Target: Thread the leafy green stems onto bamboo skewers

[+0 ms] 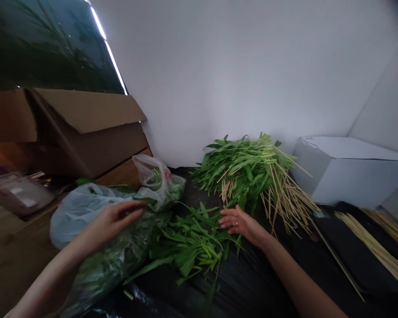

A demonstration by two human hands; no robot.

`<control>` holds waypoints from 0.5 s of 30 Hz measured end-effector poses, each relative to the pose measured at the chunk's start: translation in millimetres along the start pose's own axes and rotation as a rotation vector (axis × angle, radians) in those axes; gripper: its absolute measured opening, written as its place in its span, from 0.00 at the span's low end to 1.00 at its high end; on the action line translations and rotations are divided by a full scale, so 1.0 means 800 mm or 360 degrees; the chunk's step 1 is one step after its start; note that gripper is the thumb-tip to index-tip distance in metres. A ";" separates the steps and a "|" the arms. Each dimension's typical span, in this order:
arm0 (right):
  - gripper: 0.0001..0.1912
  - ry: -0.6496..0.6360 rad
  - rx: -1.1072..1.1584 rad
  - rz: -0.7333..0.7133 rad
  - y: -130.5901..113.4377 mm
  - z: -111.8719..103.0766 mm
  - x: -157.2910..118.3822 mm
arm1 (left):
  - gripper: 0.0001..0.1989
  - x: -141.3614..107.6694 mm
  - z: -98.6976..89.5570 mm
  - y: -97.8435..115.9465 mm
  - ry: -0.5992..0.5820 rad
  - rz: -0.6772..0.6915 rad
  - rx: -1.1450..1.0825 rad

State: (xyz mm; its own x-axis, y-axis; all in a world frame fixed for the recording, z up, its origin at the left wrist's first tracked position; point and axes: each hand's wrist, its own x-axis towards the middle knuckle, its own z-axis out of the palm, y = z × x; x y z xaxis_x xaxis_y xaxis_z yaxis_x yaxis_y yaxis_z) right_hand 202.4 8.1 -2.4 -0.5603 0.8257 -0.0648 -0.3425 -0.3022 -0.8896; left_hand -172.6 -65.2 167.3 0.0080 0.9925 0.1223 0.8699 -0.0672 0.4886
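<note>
My left hand (121, 217) hovers over a clear plastic bag of greens (119, 256), its fingers stretched out toward the right and nothing visible in it. Across from it, my right hand (240, 223) has its fingers apart, with a ring on one finger, and looks empty. Between the two hands lies a loose pile of leafy green stems (192, 243) resembling water spinach, on black plastic sheeting (245, 282). Behind my right hand sits a large heap of skewered greens (248, 163), with thin wooden sticks (288, 198) poking out to the right and front.
At the left are an open cardboard box (96, 145), a plastic container (20, 194) and a pale blue bag (82, 212). A smaller clear bag (157, 181) stands near the wall. To the right are a white box (358, 172) and bundled wooden skewers (374, 243).
</note>
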 end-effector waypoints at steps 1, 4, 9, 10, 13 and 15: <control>0.29 0.0001 -0.0004 0.0004 0.001 0.000 0.000 | 0.29 0.030 0.002 0.008 0.0076 0.0005 -0.0013; 0.29 -0.0012 -0.0019 0.0001 0.002 0.002 0.000 | 0.34 0.111 0.034 0.013 0.0248 -0.0072 0.0137; 0.29 -0.0028 -0.0058 -0.0049 -0.004 0.009 -0.003 | 0.19 0.196 0.112 -0.007 0.0032 -0.0308 0.0394; 0.28 -0.0030 -0.0066 -0.0062 -0.005 0.010 -0.004 | 0.14 0.207 0.119 -0.010 -0.0009 -0.0311 0.0351; 0.27 -0.0045 -0.0074 -0.0115 -0.009 0.012 -0.007 | 0.07 0.239 0.115 -0.009 -0.0036 -0.0206 0.0145; 0.26 -0.0056 -0.0041 -0.0144 -0.010 0.010 -0.006 | 0.05 0.257 0.097 -0.002 0.0023 -0.0106 -0.0022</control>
State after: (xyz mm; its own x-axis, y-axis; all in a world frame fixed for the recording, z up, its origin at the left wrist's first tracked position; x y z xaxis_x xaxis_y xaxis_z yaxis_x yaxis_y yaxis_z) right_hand 201.5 2.5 8.8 -0.5545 0.8316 0.0317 -0.3733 -0.2145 -0.9026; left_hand -134.3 147.0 125.0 -0.0568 0.9932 0.1018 0.8613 -0.0028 0.5081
